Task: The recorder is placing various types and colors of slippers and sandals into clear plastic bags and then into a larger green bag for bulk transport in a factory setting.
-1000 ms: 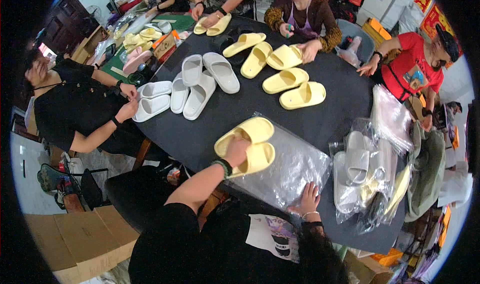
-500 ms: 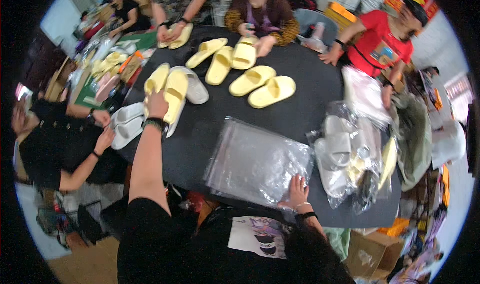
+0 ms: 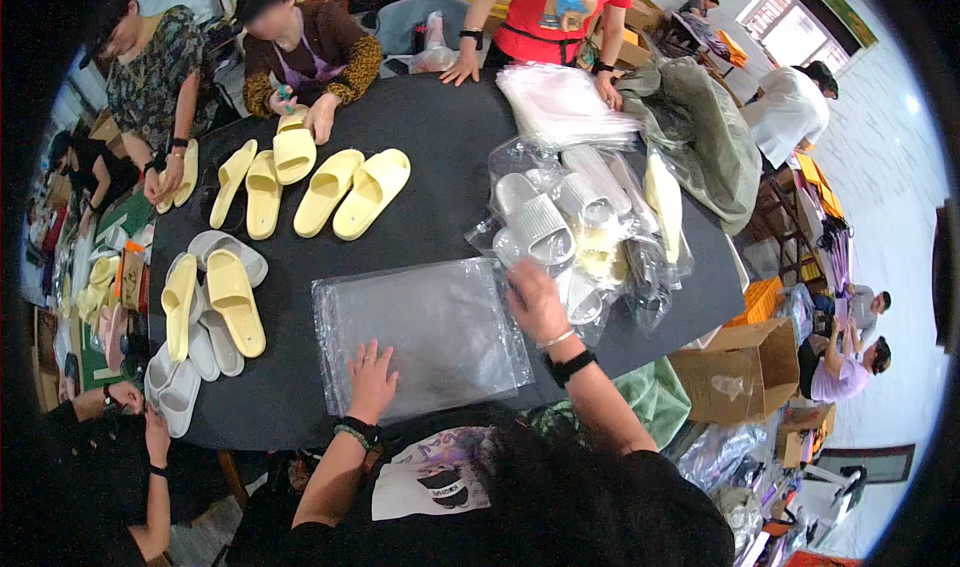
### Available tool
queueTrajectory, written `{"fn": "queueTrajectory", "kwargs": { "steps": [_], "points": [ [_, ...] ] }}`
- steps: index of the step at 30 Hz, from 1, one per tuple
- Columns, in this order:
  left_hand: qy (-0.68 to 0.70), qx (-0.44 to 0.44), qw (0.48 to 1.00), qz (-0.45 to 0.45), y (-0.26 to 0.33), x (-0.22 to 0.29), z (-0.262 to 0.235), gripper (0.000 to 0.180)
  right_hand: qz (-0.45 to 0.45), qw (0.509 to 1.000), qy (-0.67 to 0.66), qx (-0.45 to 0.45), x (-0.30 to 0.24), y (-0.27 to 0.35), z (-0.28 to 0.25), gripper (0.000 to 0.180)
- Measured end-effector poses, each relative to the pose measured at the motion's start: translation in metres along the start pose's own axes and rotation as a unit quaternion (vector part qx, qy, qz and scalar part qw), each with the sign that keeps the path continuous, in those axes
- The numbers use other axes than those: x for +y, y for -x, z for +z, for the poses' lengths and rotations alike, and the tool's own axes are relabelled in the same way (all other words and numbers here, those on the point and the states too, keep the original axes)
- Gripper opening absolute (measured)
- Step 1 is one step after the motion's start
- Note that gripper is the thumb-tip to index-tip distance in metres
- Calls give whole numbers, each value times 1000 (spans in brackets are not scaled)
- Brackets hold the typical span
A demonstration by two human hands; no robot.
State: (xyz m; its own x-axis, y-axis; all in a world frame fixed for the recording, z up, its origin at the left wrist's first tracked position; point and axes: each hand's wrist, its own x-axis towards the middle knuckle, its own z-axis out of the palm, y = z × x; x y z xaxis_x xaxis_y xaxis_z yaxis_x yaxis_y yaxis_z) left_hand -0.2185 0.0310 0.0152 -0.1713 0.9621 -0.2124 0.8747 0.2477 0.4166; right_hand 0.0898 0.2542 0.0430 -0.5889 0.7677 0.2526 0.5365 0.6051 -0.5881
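A stack of clear plastic bags (image 3: 425,312) lies flat on the black table in front of me. My left hand (image 3: 372,379) rests on the near part of this stack, palm down with fingers spread, holding nothing. By the stack's right edge is my right hand (image 3: 538,307), close against a pile of bagged grey slippers (image 3: 535,222); its fingertips are blurred, so I cannot see whether they grip anything. To the left, a pair of yellow slippers (image 3: 236,305) lies over grey slippers (image 3: 228,345).
More yellow slippers (image 3: 372,195) stand across the table, where a person in brown holds one. White sheets or bags (image 3: 565,107) lie under a red-shirted person's hand. A green-grey sack (image 3: 690,137) hangs over the right edge. A cardboard box (image 3: 735,372) sits beyond the near right edge.
My left hand has left the yellow slippers and now lies on the plastic bags. My right hand has moved from the bags to beside the bagged slippers. The view has swung right.
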Motion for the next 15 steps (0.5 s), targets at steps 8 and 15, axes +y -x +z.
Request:
{"fn": "queueTrajectory", "kwargs": {
  "steps": [8,15],
  "points": [
    [-12,-19,1000,6,8,0,8,53,301,878,356,109,7,-56,-90,107],
    [2,-10,1000,-12,14,2,13,53,154,944,235,174,91,-49,-86,23]
  ]
}}
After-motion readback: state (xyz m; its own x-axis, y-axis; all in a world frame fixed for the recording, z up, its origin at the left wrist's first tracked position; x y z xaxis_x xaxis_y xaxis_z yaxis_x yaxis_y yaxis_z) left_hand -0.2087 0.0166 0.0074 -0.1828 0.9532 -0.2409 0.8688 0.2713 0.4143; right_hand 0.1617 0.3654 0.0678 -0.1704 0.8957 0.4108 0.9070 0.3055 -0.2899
